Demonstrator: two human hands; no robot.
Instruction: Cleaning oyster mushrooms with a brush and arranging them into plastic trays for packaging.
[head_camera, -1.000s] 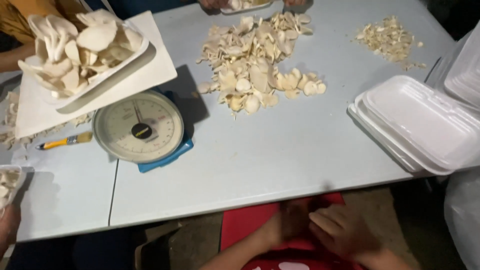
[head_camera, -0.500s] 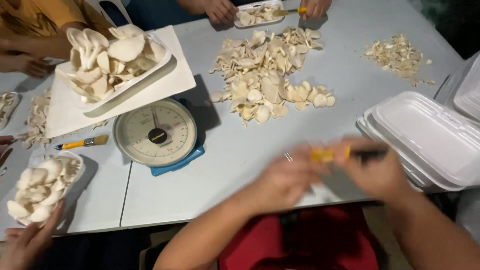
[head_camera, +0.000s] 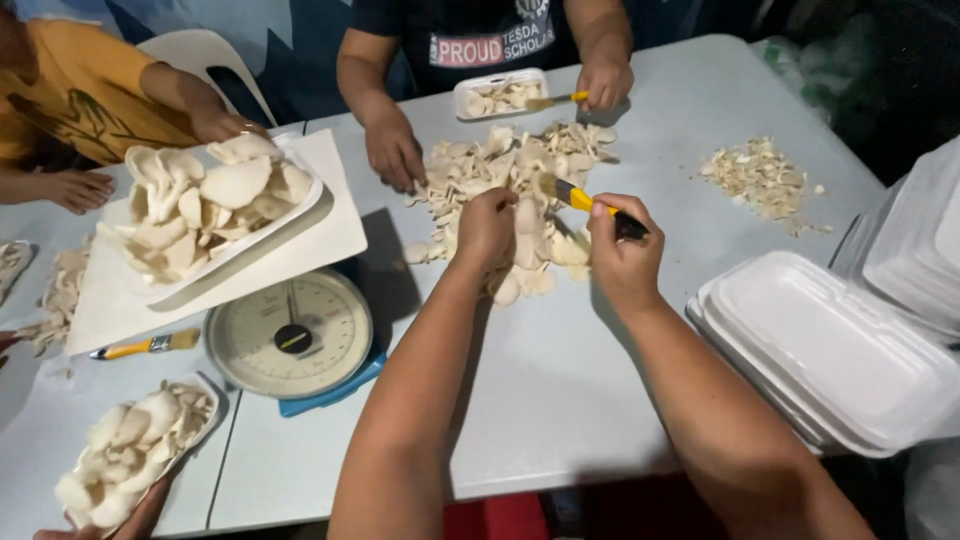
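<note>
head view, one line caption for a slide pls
Left hand in the mushroom pile, right hand holding a yellow-handled brush over it.

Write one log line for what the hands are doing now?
left hand: on mushroom pile | right hand: holds yellow-handled brush above pile | nearby: dial scale, foam boxes

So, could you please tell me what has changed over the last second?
Both hands moved up from the lap to the mushroom pile mid-table. The right hand took hold of a yellow-handled brush half a second ago and holds it over the pile; the left hand now rests on the mushrooms. The scale, the tray on it and the foam boxes stayed put.
</note>
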